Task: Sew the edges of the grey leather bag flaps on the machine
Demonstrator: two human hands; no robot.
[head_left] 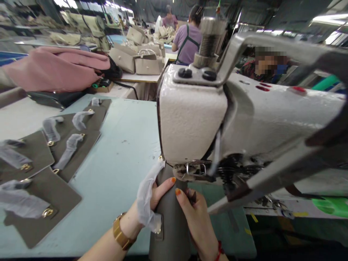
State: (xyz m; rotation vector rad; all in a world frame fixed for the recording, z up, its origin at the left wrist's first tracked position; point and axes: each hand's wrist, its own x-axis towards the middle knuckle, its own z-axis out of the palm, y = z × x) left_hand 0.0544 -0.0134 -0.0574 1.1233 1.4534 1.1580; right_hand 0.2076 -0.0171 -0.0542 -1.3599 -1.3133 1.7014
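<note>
A dark grey panel [171, 221] runs up under the head of a white sewing machine [193, 116]. It carries a handle wrapped in thin white film [145, 195], with gold fittings at its ends. My left hand [156, 194] grips the panel's left side, thumb on top, and is partly hidden by the wrapped handle. On the right side my right hand [194, 214] pinches the panel's edge, its thumb on the surface and its fingers curled at the edge. Both hands are just below the machine's needle area, which is mostly hidden.
Several grey panels with wrapped handles [77, 156] lie on the pale green table [122, 137] at left. Pink material [59, 69] is piled behind them. Beige bags [148, 63] stand farther back, near a person in purple [187, 40]. A metal bar [261, 177] slants at right.
</note>
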